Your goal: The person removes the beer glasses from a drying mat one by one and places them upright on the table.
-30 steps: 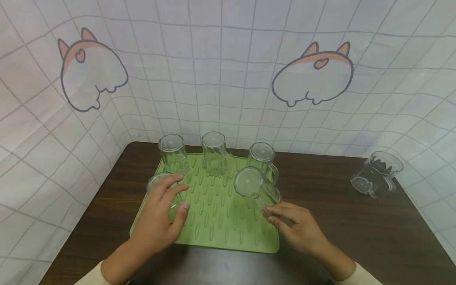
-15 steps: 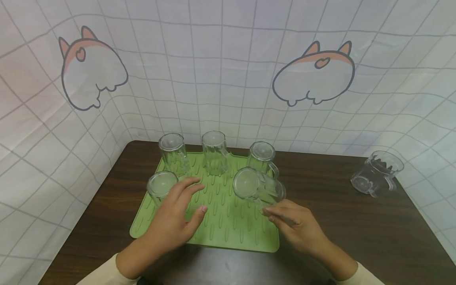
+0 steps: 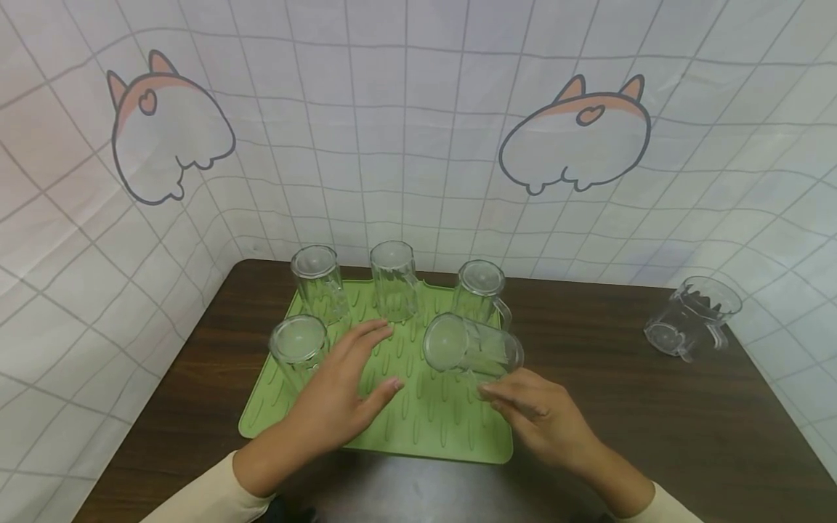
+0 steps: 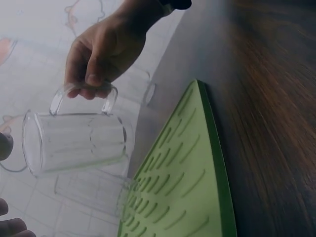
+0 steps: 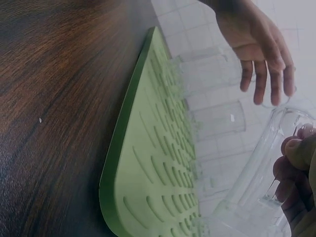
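My right hand (image 3: 543, 414) pinches the handle of a clear glass mug (image 3: 474, 349) above the right part of a green ridged mat (image 3: 445, 439). Tilted well over, the mug has its base toward the left in the head view. In the left wrist view, thumb and fingers close on the handle of this mug (image 4: 79, 140). My left hand (image 3: 333, 399) hovers over the mat's middle, fingers and thumb spread, a gap left between them and the mug. It partly covers the side of a front-left mug (image 3: 299, 341), which stands base up on the mat.
Along the mat's back edge stand three more glass mugs, base up: left (image 3: 316, 272), middle (image 3: 394, 280) and right (image 3: 482, 283). Another mug (image 3: 693, 319) sits at the far right of the dark wooden table (image 3: 621, 349). A white grid-patterned curtain (image 3: 405, 131) encloses the back and sides.
My left hand has moved right, from beside the front-left mug toward the held one. The held mug has tipped further onto its side, its base lowering leftward; the right hand has barely shifted.
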{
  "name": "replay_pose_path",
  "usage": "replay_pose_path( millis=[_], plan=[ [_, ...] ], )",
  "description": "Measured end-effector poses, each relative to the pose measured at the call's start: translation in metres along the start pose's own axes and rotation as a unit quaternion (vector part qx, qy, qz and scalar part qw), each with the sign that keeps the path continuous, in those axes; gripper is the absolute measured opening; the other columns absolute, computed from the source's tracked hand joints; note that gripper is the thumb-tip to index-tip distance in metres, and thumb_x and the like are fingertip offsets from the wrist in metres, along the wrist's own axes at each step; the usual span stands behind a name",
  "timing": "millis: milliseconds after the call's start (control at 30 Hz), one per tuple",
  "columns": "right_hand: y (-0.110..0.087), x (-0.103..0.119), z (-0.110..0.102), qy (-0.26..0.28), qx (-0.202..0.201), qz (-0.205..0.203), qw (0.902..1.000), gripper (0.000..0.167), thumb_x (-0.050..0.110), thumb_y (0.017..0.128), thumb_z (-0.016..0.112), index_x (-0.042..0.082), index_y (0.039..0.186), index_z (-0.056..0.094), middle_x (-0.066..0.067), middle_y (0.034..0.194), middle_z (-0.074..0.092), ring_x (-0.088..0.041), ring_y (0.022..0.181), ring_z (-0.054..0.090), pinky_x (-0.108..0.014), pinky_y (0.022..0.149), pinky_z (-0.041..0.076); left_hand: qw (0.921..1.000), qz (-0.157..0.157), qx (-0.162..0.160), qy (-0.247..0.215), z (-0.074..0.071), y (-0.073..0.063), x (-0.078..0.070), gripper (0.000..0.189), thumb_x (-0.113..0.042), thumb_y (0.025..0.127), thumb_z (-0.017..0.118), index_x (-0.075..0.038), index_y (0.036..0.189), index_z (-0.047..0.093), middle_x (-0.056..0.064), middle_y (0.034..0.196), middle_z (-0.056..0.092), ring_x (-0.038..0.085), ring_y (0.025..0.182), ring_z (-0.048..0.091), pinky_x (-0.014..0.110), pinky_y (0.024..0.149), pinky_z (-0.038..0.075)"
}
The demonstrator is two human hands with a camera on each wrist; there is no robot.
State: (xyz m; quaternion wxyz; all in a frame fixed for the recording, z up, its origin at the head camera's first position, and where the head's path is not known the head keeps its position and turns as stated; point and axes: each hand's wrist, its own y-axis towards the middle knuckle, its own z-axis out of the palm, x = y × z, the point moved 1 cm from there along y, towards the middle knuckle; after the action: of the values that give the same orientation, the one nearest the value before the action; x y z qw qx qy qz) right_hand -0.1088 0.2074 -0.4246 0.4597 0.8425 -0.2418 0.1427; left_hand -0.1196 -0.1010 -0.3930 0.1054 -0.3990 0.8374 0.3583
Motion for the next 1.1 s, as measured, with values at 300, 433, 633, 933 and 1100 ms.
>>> replay_pose_path(
  millis=[300,433,633,933,1100],
  plan=[
    [-0.001,0.003,0.003,-0.003,0.002,0.026,0.9997,0.039,-0.012,0.077,0.078,0.003,0.113,0.075,-0.003,0.100,0.074,-0.016,0.085,0.070,-0.019,0.083,0.055,0.9991,-0.015,0.038,-0.009,0.008,0.016,-0.011,0.066,-0.034,0.098,0.071,-0.010,0.153,0.044,0.009,0.157,0.041,0.028,0.140,0.045,0.051,0.109,0.044],
    [-0.002,0.005,0.003,-0.006,0.002,0.026,0.9996,0.040,-0.012,0.077,0.078,0.004,0.113,0.075,-0.003,0.100,0.074,-0.016,0.086,0.071,-0.020,0.083,0.055,0.9987,-0.014,0.045,-0.022,0.012,0.026,-0.014,0.067,-0.037,0.099,0.070,-0.013,0.154,0.042,0.008,0.159,0.039,0.027,0.142,0.043,0.050,0.110,0.042],
    [-0.002,0.006,0.003,0.002,0.002,0.028,0.9996,0.037,-0.010,0.079,0.078,0.005,0.113,0.075,-0.002,0.100,0.074,-0.016,0.087,0.070,-0.020,0.084,0.055,0.9949,-0.034,0.068,-0.066,0.019,0.039,-0.018,0.069,-0.038,0.097,0.073,-0.015,0.154,0.042,0.008,0.159,0.039,0.027,0.132,0.053,0.049,0.101,0.050],
    [-0.001,0.008,0.004,0.015,0.004,0.024,0.9996,0.032,-0.007,0.083,0.076,0.004,0.112,0.076,-0.003,0.100,0.074,-0.015,0.086,0.069,-0.019,0.079,0.054,0.9928,-0.046,0.086,-0.070,0.024,0.048,-0.020,0.071,-0.042,0.095,0.074,-0.013,0.154,0.045,0.009,0.158,0.042,0.027,0.146,0.037,0.051,0.110,0.042],
    [-0.001,0.007,0.004,0.018,0.007,0.019,0.9996,0.028,-0.004,0.087,0.075,0.004,0.114,0.076,-0.003,0.100,0.074,-0.014,0.085,0.067,-0.019,0.077,0.054,0.9926,-0.044,0.086,-0.073,0.025,0.050,-0.021,0.073,-0.043,0.094,0.075,-0.012,0.153,0.044,0.009,0.157,0.044,0.026,0.147,0.036,0.051,0.114,0.036]
  ],
)
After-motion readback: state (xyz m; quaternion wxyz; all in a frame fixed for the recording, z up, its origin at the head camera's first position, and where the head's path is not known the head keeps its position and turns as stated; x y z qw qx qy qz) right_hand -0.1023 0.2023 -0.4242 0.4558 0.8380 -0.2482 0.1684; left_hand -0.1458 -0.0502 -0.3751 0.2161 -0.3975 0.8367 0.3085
